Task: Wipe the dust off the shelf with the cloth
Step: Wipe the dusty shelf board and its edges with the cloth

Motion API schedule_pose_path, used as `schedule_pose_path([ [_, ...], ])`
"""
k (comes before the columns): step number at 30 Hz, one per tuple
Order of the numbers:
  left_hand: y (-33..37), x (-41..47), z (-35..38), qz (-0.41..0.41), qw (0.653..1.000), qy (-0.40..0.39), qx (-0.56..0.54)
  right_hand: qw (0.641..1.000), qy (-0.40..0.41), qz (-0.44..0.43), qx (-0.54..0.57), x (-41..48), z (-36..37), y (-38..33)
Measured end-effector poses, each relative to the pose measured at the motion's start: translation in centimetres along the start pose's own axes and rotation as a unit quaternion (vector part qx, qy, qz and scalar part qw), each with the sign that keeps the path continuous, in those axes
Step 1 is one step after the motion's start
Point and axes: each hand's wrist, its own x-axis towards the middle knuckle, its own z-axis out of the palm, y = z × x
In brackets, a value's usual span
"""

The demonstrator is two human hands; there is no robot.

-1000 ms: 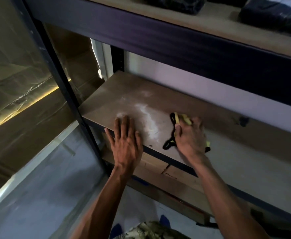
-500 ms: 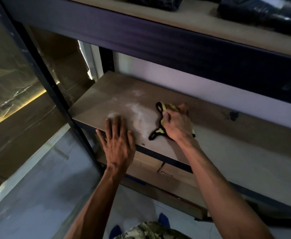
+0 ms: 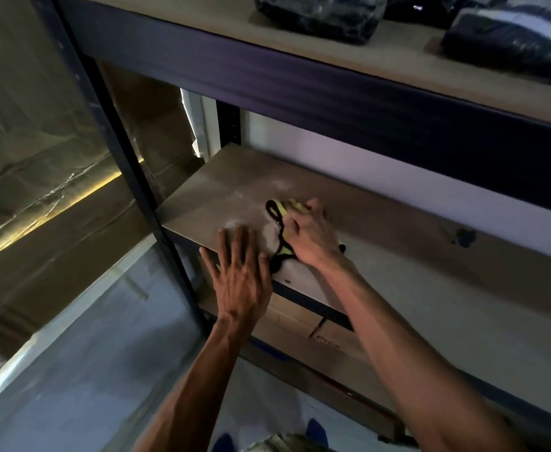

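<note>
Right hand [image 3: 313,238] closed over a yellow cloth [image 3: 295,207] with black edging, pressing it down on the shelf board [image 3: 222,184], knuckles up, wrist angled back toward the front edge. Cloth mostly hidden under that hand; a yellow corner poking out past the fingertips toward the back of the board, a black trim loop trailing from the thumb side down toward the front edge. Left hand [image 3: 241,275] open and flat, fingers spread, holding nothing, palm lying over the front edge of the board just to the left of the cloth, fingertips pointing toward the wall, nearly touching the black trim (contact hard to judge). Pale dust [image 3: 235,225] in a smear on the board around and ahead of the left fingertips, fainter specks further back near the cloth's far corner. Board itself brown, sitting in a dark metal frame, with a dark upright post [image 3: 111,141] at its left front corner. White wall [image 3: 382,177] behind the board. Directly above the board, an upper shelf [image 3: 349,50] carrying dark plastic-wrapped bundles [image 3: 320,14]. Below the board's front edge, a cardboard box [image 3: 300,324] on a lower level. Left of the post, brown wrapped cartons [image 3: 39,190] with a bright strip of light across them. Grey floor [image 3: 88,370] beneath the forearms.
</note>
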Motion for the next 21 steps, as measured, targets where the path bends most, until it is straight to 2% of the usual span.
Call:
schedule_pose_path([
  [5, -1.3, 0.4, -0.1, -0.008, 1.000, 0.009, 0.009, 0.990, -0.033, -0.111, 0.084, -3.7, -4.8, 7.5],
  [9, -1.5, 0.4, 0.3, -0.005, 1.000, 0.023, 0.001, 0.970, -0.143, -0.173, 0.089, -7.5, -5.5, 10.0],
  [14, -1.4, 0.3, 0.8, -0.001, 0.999, 0.034, -0.021, 0.970, -0.112, -0.211, 0.051, -5.4, -2.4, 7.0],
  [17, -1.5, 0.5, 0.9, 0.001, 0.999, 0.044, -0.026, 0.979, -0.077, -0.185, 0.046, -1.9, -0.4, 4.1],
  [21, -1.5, 0.4, 0.7, 0.002, 0.999, 0.044, -0.025, 0.983, -0.071, -0.148, 0.078, 0.5, -0.3, 2.1],
])
